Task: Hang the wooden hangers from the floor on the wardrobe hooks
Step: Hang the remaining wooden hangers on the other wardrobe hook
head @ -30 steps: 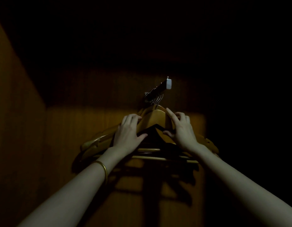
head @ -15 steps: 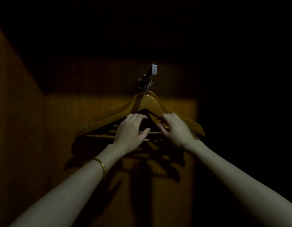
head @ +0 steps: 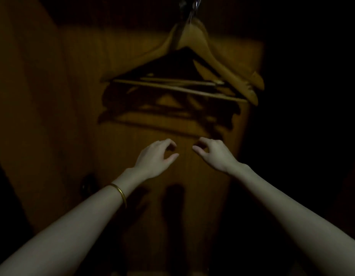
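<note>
Wooden hangers, light-brown, triangular, with thin crossbars and metal hooks, bunched together at the top of the head view on a dark wardrobe hook that is partly cut off by the frame edge. Hanging against the lit brown wooden back panel of the wardrobe, with sharp shadows thrown below. Exact count hard to tell in the dim light; several, overlapping.

Probably stiff and light, judging by the slim bars; smooth-finished wood, so likely a little slippery, yet not fragile. Best taken at the neck just under the metal hook, or at the peak where both shoulders meet, for control of swing. Crossbar also graspable, but likely to let the hanger tip.

Long axis of each hanger running left to right across the panel, slightly tilted down toward the right. Hooks pointing up, peaks up, crossbars lowest. Right shoulder ends fanned apart; left ends lost in shadow.

Left hand, with a thin gold bangle on the wrist, below the hangers and well apart from them, fingers loosely curled, holding nothing. Right hand the same: relaxed curl, nothing held.
</note>
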